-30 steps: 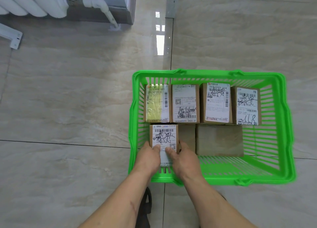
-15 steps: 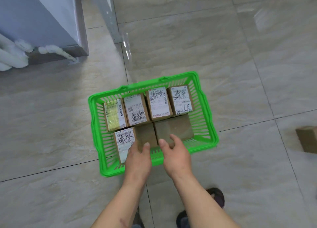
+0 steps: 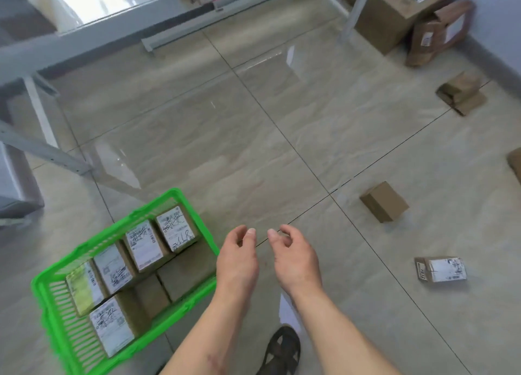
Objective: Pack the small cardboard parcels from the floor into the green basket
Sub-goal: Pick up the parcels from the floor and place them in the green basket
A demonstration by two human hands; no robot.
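Observation:
The green basket (image 3: 56, 318) stands on the floor at the lower left, holding several small cardboard parcels, most with white labels up. My left hand (image 3: 238, 259) and my right hand (image 3: 296, 257) hover side by side just right of the basket, fingers loosely curled, holding nothing. On the floor to the right lie a plain brown parcel (image 3: 384, 201) and a labelled parcel (image 3: 440, 269). Farther back right sits another small brown parcel (image 3: 462, 93), and the corner of one more (image 3: 515, 163) shows at the right edge.
Grey shelf legs (image 3: 45, 154) and a rail (image 3: 197, 33) cross the back left. Large cardboard boxes (image 3: 394, 16) and a brown bag-like package (image 3: 439, 33) stand at the back right by the wall. A sandalled foot (image 3: 282, 352) is below my hands.
Both hands have let go of the parcel in the basket and moved off to the right. The view has swung right, bringing the loose parcels on the floor into sight.

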